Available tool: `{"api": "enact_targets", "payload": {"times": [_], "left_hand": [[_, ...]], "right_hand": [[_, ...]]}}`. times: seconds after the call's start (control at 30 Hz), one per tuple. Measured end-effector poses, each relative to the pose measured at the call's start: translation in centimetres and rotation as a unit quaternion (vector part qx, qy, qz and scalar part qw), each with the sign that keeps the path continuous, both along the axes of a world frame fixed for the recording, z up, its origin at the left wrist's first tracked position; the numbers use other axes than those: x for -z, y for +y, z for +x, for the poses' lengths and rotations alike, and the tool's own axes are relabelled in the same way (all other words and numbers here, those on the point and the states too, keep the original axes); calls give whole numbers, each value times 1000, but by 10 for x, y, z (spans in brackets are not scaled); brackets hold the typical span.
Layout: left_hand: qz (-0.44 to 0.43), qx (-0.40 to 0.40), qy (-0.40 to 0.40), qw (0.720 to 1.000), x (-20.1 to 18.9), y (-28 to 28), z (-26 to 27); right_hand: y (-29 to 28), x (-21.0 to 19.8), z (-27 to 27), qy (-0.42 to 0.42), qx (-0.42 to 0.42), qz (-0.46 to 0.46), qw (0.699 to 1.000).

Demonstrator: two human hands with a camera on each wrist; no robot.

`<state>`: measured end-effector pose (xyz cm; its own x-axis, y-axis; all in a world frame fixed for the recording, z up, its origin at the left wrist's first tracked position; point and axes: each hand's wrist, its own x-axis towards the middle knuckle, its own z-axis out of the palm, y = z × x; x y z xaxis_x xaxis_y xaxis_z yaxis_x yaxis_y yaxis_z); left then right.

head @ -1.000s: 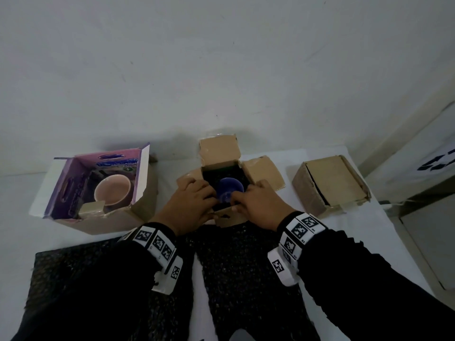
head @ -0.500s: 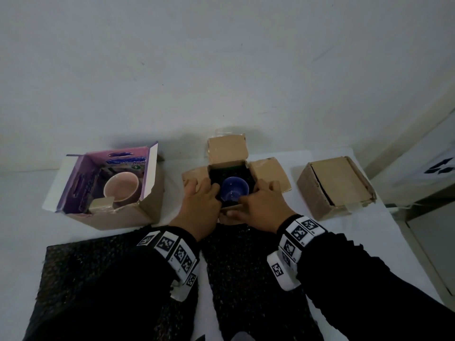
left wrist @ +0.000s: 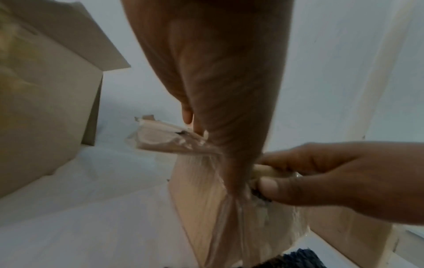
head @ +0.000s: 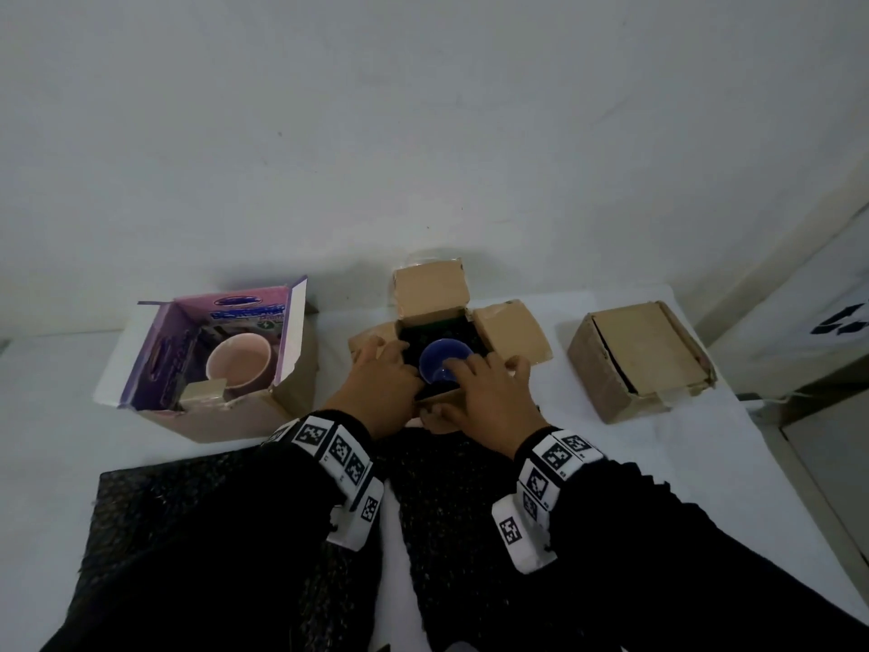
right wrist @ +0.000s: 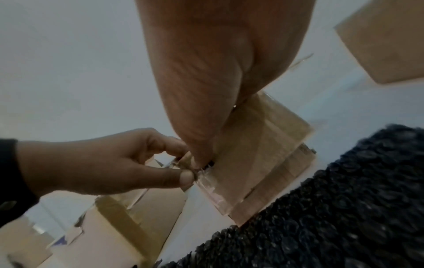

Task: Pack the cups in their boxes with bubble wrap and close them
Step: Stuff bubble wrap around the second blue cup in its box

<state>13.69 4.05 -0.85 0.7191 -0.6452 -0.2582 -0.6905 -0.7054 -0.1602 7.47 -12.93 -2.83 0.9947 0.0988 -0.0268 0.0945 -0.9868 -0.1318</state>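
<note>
A blue cup point(head: 442, 364) sits in black bubble wrap inside the open middle brown box point(head: 430, 289). My left hand point(head: 381, 383) is at the box's front left corner. In the right wrist view its thumb and forefinger point(right wrist: 181, 161) pinch the near flap's edge. My right hand point(head: 484, 392) holds the front edge too, fingers reaching in over the cup's rim and thumb outside. The left wrist view shows the right hand point(left wrist: 266, 172) pinching that flap. A pink cup point(head: 237, 364) stands unwrapped in the open purple box point(head: 291, 322) at the left.
A shut brown box point(head: 644, 350) lies at the right on the white table point(head: 56, 416). Two black bubble wrap sheets lie in front, one at the left point(head: 188, 510) and one in the middle point(head: 451, 487) under my forearms. A wall stands close behind the boxes.
Both hands have drawn back from over the box's opening to its front edge, uncovering the blue cup. The right fingers now lie over the cup's near rim.
</note>
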Motion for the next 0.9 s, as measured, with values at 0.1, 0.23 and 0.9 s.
{"api": "enact_targets", "payload": {"times": [0.1, 0.23, 0.9], "left_hand": [[-111, 30, 7, 993, 2, 5, 12], [-78, 5, -56, 995, -12, 2, 21], [-20, -21, -23, 999, -1, 3, 23]], "right_hand": [[-5, 9, 2, 31, -37, 43, 998], [-6, 13, 1, -14, -43, 110, 993], [1, 3, 1, -22, -115, -9, 993]]}}
